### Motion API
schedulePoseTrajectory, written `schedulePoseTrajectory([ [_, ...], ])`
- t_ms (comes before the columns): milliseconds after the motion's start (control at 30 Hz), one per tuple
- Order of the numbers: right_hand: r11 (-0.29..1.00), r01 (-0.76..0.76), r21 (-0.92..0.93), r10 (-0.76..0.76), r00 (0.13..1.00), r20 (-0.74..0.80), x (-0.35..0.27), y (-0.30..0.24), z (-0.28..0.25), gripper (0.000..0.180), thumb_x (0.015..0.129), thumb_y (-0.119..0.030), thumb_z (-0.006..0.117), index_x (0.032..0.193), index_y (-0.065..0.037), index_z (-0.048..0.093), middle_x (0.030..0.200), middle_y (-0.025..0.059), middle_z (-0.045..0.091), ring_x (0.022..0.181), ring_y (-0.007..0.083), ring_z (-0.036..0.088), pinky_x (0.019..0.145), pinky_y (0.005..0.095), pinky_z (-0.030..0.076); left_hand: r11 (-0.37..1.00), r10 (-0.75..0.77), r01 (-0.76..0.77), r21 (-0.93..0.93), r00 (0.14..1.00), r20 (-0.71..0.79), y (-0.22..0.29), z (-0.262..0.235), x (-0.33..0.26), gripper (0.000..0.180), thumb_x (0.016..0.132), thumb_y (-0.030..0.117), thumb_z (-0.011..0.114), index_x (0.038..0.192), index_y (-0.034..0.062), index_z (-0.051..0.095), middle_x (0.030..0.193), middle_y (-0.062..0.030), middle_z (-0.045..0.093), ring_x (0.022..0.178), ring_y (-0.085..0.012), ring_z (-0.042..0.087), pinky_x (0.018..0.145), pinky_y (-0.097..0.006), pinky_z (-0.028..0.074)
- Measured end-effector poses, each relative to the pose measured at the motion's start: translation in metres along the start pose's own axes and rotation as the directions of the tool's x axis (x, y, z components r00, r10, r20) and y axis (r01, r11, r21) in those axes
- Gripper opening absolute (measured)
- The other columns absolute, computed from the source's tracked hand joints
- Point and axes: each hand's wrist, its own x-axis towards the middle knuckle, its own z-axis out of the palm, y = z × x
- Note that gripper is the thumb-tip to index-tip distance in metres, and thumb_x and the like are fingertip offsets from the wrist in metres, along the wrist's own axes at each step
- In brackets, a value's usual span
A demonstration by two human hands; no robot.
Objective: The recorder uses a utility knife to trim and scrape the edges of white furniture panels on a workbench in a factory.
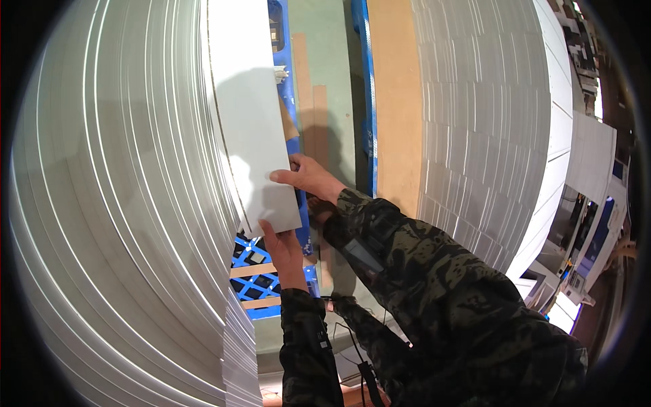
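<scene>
A long white flat panel point(253, 129) stretches away from me along the left stack, its near end toward me. My right hand point(313, 178) grips its right edge, thumb on top and fingers curled under the edge. At the near end my left hand point(283, 254) is closed on the panel close to its left corner, with the thumb on the upper face. The fingers below the panel are mostly hidden. A shadow falls over the middle of the panel.
A tall stack of light-grey panels point(135, 169) rises on the left. More stacked panels point(475, 122) stand on the right, beside a brown board point(397, 102) on a blue pallet point(371, 122). Below the white panel lies a blue lattice pallet point(258, 311). A green-grey floor point(325, 34) shows between.
</scene>
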Motion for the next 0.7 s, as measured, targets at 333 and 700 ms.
schedulePoseTrajectory([
  [333, 0.991, 0.002, -0.137, 0.03, 0.972, 0.233, -0.04, 0.019, 0.002, 0.073, 0.089, -0.041, 0.078, 0.137, 0.008, 0.053, 0.126, 0.0202, 0.066, 0.116, 0.0256, 0.062, 0.1, 0.036, 0.049, 0.993, -0.118, 0.117, -0.019, 0.972, -0.201, 0.004, -0.046, -0.046, 0.052, 0.104, 0.024, 0.058, 0.148, 0.0021, 0.042, 0.141, -0.0139, 0.055, 0.132, -0.0265, 0.053, 0.114, -0.044, 0.041],
  [700, 0.891, 0.105, 0.441, -0.158, 0.984, 0.085, -0.007, -0.165, -0.049, 0.055, 0.094, -0.032, 0.072, 0.134, 0.003, 0.058, 0.12, 0.0124, 0.07, 0.107, 0.0185, 0.069, 0.093, 0.0335, 0.057, 0.797, 0.247, -0.181, 0.576, 0.968, -0.038, 0.035, 0.067, -0.166, 0.038, 0.091, 0.005, 0.068, 0.127, -0.0033, 0.058, 0.116, -0.0062, 0.064, 0.106, -0.0199, 0.062, 0.096, -0.033, 0.048],
])
